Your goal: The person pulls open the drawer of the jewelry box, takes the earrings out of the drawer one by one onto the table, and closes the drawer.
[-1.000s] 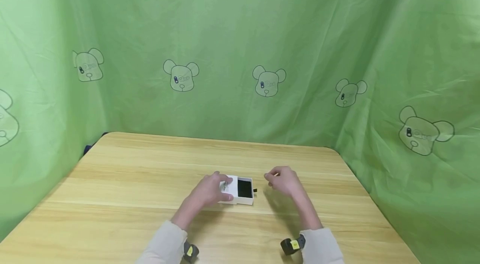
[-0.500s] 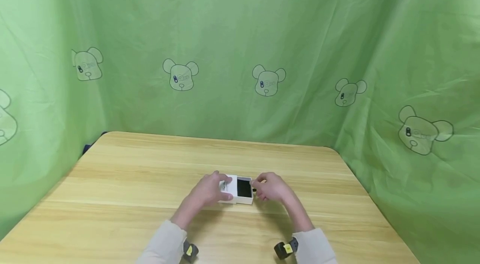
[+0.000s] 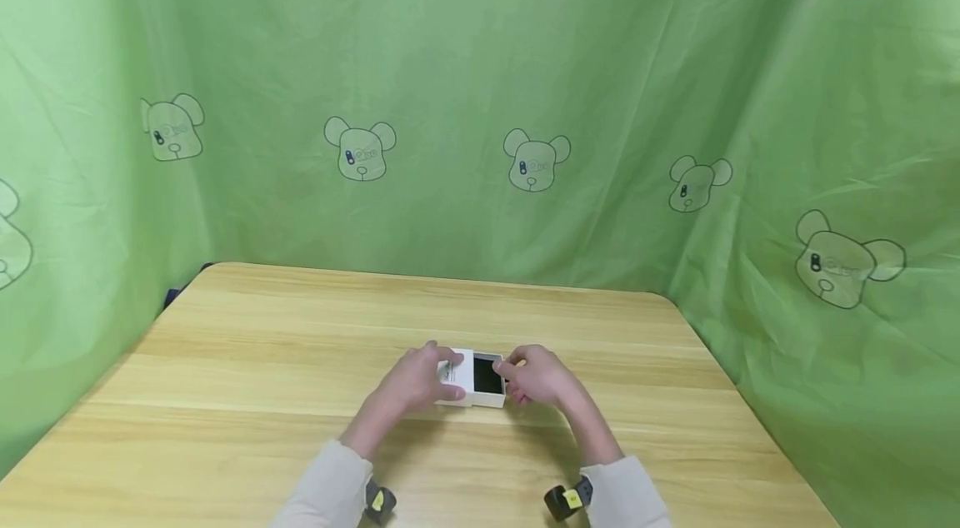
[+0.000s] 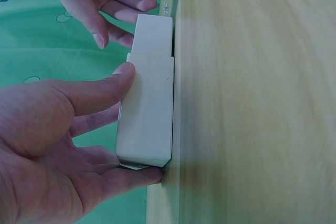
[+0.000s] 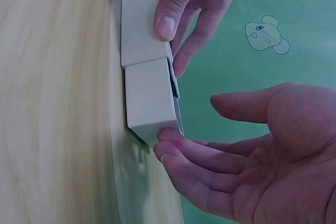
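A small white drawer-style box (image 3: 463, 378) lies flat on the table, its inner tray (image 3: 489, 400) partly slid out to the right, with a black lining (image 3: 487, 376) showing. My left hand (image 3: 411, 381) grips the outer sleeve (image 4: 147, 108) from the left, thumb on the near side. At the tray's right end is my right hand (image 3: 542, 376), its fingertips (image 5: 169, 136) touching the end face. The right thumb (image 5: 241, 106) stands apart from the box, above the tray opening. My right fingers cover most of the black pull tab.
The wooden table (image 3: 300, 328) extends around the box on every side. A green curtain (image 3: 450, 220) with printed bear heads hangs behind it and along both sides. Black wrist devices (image 3: 566, 500) sit at both cuffs.
My right hand has come in from the right and reached the tray's end. My left hand stays on the sleeve, and the tray sticks out about as far as before.
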Demonstrator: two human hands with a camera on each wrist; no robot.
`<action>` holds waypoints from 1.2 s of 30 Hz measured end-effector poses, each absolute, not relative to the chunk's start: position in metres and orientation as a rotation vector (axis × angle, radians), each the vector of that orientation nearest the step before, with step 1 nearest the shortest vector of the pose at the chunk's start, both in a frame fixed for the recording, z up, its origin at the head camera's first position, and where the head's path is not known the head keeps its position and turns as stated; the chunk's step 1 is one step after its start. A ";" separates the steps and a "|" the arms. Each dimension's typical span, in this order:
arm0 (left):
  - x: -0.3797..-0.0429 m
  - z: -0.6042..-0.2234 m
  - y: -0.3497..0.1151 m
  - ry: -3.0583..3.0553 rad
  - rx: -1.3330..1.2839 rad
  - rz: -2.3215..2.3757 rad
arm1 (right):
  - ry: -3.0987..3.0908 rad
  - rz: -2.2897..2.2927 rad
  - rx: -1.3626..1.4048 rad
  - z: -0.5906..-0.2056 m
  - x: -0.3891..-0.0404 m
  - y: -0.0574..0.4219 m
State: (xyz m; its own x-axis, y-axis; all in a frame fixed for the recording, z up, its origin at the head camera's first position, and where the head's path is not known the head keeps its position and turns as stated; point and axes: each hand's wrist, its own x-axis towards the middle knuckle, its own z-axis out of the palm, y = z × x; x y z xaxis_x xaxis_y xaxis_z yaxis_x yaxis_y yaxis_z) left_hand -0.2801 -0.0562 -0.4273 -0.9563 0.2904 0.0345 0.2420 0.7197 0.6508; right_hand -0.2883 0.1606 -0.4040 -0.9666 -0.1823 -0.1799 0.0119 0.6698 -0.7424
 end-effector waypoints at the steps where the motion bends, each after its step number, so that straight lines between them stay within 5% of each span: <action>1: -0.280 -0.427 -0.056 2.850 0.439 1.061 | 2.647 -1.178 -0.138 -0.404 -0.288 0.160; 36: -0.282 -0.428 -0.056 2.880 0.470 1.026 | 2.647 -1.229 -0.190 -0.407 -0.288 0.156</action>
State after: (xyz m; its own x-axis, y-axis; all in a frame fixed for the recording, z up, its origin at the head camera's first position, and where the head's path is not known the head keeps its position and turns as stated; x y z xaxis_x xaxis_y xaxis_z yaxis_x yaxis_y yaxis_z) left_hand -0.2815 -0.0558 -0.4282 -0.9526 0.2989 0.0561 0.2670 0.7339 0.6246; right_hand -0.2879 0.1564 -0.4067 -0.9683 -0.2066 -0.1407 -0.0258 0.6425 -0.7658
